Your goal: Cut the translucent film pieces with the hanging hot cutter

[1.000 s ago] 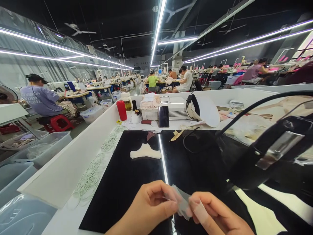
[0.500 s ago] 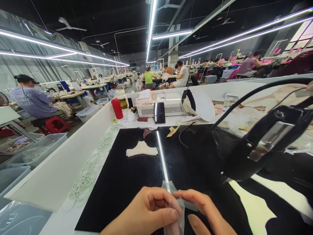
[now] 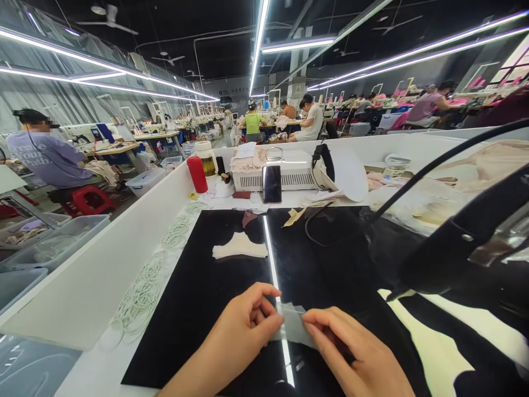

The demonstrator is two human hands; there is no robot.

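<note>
Grip: the left hand (image 3: 243, 331) and the right hand (image 3: 355, 355) each pinch one end of a small scrap (image 3: 294, 326), thumb pressed to forefinger, closed tight on it.
Scrap: one piece, thin, greyish and half see-through, roughly rectangular. It is stretched flat between the two hands, just above the near edge of the table.
Table: a glossy black top (image 3: 198, 309), smooth as a mirror, with a ceiling light showing on it as a white line.
Cloth: one cream cloth piece (image 3: 239, 249) with flared corners lies flat, well beyond the hands.
Rings: thin pale rings (image 3: 165, 259) lie strewn along the white left margin, too many to count.
Far end: one red bottle (image 3: 197, 173); one dark phone (image 3: 272, 183) propped upright against one white vented box (image 3: 297, 175).
Right side: one bulky black arm (image 3: 454, 248) looms over the table; one black cable (image 3: 413, 179) arcs above it.
Room: a long workshop under bright light strips, with a low white wall (image 3: 103, 264) on the left. Beyond it are clear plastic bins (image 3: 53, 237) and a seated person in a purple shirt (image 3: 45, 157).
</note>
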